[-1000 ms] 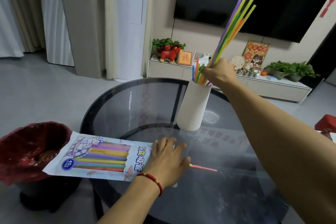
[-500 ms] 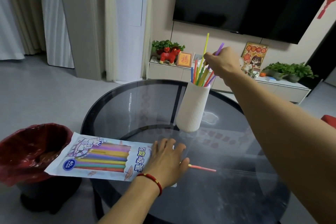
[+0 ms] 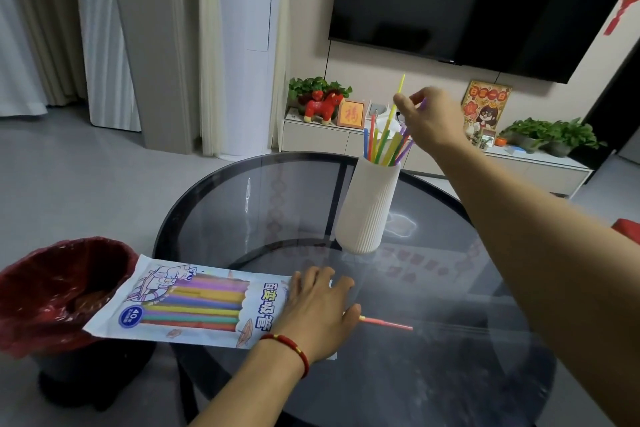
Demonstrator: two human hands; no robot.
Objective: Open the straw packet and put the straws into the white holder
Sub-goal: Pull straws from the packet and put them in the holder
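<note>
- The right hand [image 3: 429, 116] is hovering just above the white holder [image 3: 369, 206], fingers loosely curled among the tops of the upright straws [image 3: 384, 146]; whether it is pinching one I cannot tell
- The left hand [image 3: 317, 314] is lying flat on the packet [image 3: 194, 302], nearest the stray pink straw [image 3: 386, 323] pointing away to its right, in front of the holder
- Compared with a second ago, the bundle is sitting lower in the holder

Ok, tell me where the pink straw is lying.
The pink straw lies flat on the glass table, centre-front, sticking out rightward from under the left hand.
</note>
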